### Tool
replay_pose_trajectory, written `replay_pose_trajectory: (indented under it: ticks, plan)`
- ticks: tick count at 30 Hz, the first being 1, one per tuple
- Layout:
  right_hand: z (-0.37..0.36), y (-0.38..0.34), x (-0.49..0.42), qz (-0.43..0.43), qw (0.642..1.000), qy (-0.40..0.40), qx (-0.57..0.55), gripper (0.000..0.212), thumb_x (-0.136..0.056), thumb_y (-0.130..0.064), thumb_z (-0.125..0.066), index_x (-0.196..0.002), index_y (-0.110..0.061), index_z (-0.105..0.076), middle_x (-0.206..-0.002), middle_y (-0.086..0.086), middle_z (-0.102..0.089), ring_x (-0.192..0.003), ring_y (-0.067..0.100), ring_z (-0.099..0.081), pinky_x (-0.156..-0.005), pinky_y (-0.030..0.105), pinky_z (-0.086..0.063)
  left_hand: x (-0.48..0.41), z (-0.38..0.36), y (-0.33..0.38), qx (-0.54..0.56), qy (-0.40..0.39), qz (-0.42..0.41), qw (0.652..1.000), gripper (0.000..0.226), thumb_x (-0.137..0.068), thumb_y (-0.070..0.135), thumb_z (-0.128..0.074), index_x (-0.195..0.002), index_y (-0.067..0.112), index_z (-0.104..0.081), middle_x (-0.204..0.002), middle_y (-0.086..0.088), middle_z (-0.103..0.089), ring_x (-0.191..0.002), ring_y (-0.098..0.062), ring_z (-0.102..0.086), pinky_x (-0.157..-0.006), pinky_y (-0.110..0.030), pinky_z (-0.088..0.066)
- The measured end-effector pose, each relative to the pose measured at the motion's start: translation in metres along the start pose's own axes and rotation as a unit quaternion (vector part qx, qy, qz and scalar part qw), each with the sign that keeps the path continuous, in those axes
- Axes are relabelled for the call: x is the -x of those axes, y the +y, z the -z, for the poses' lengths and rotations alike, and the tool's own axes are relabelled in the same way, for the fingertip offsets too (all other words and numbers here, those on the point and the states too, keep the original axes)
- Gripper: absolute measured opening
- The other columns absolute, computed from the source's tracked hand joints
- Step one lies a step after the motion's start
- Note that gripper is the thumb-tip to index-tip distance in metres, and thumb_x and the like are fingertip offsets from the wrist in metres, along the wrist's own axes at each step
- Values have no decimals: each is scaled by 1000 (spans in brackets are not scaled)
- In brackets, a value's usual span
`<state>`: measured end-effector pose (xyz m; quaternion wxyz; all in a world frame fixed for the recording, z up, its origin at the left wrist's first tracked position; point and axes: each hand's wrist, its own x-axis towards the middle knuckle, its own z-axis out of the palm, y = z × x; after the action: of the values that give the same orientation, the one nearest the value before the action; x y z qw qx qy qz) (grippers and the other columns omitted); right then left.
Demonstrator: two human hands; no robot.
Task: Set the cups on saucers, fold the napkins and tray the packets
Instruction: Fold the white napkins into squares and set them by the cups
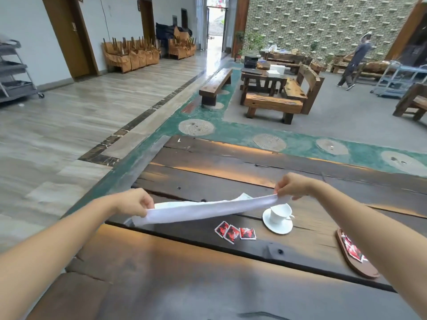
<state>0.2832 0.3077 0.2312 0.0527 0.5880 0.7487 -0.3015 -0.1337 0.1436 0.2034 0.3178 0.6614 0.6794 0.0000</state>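
Observation:
A white napkin [203, 210] is stretched in the air above the dark wooden table [208, 273]. My left hand [134, 202] pinches its left end and my right hand [292, 185] pinches its right end. Below the napkin's right end a white cup [279, 212] stands on a white saucer [277, 226]. Three red packets [234, 232] lie loose on the table, left of the saucer. A brown oval tray [360, 266] at the right holds more red packets [352, 249], partly hidden by my right forearm.
The table's far edge runs behind my hands, with a green and grey floor beyond. Wooden benches and a table [272, 88] stand farther back. A person [355, 63] walks at the far right. A grey cart [13, 72] stands at the left wall.

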Motion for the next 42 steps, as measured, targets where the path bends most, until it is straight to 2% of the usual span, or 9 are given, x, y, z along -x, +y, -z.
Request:
replay_pose_trajectory:
  ticks: [5,8,12,15,18,24,28,35,42]
  plan:
    - [-81,34,13,-92,984,-147,33,16,-84,-9,-55,-85,-21,-65,-86,-3,-55,-94,21,-52,-56,23,-51,2,-84,-26,-10,-154,65,986,25,-76,5,-57,-97,11,-69,-81,8,-61,-76,-8,-56,-65,-16,-44]
    - [-125,54,23,-122,976,-180,10,12,-76,-11,-57,-77,-22,-61,-89,1,-55,-96,25,-53,-50,22,-49,14,-125,-29,-6,-199,94,976,19,-80,6,-58,-91,17,-69,-73,14,-58,-64,-1,-51,-54,-10,-40]
    - [-172,81,37,-169,957,-235,6,21,-86,-8,-49,-82,-24,-61,-104,6,-56,-97,27,-56,-63,30,-57,23,-174,-36,-6,-259,118,959,16,-80,10,-57,-93,17,-65,-75,11,-55,-62,-2,-50,-54,-13,-41]
    - [-193,92,45,-173,949,-264,19,21,-87,-8,-50,-86,-25,-61,-100,4,-55,-96,27,-56,-69,35,-59,28,-198,-40,0,-300,140,944,24,-83,12,-59,-107,14,-63,-79,11,-54,-63,-2,-51,-52,-12,-43]
    - [-197,96,48,-173,950,-261,-5,21,-87,-8,-50,-85,-26,-60,-92,-1,-54,-96,25,-56,-72,34,-59,29,-205,-46,32,-313,154,937,14,-83,13,-56,-94,20,-58,-83,10,-53,-67,-2,-52,-55,-13,-44]
    - [-185,90,29,-144,974,-164,-68,24,-80,-3,-45,-73,-22,-57,-82,0,-56,-79,18,-55,-58,25,-52,13,-188,-63,200,-176,197,943,12,-82,10,-50,-83,17,-59,-86,0,-53,-74,-13,-51,-63,-20,-44]
    - [-171,85,6,-109,980,-69,-148,25,-82,3,-47,-66,-15,-54,-67,-1,-50,-61,13,-45,-53,23,-39,1,-167,-65,297,-77,208,929,17,-86,5,-48,-93,6,-63,-95,-7,-64,-88,-19,-64,-64,-25,-54]
    - [-156,70,-42,-76,979,100,-161,16,-79,2,-50,-81,-2,-65,-76,5,-56,-71,18,-48,-56,24,-35,-38,-150,-77,392,179,184,883,2,-89,8,-59,-91,7,-59,-95,-12,-61,-87,-27,-60,-72,-39,-54]
    - [-169,68,-87,-115,959,156,-205,25,-80,4,-42,-80,-8,-65,-81,9,-60,-79,22,-51,-62,26,-38,-80,-149,-91,397,209,180,875,6,-86,9,-62,-92,10,-62,-96,-11,-62,-88,-27,-60,-81,-45,-55]
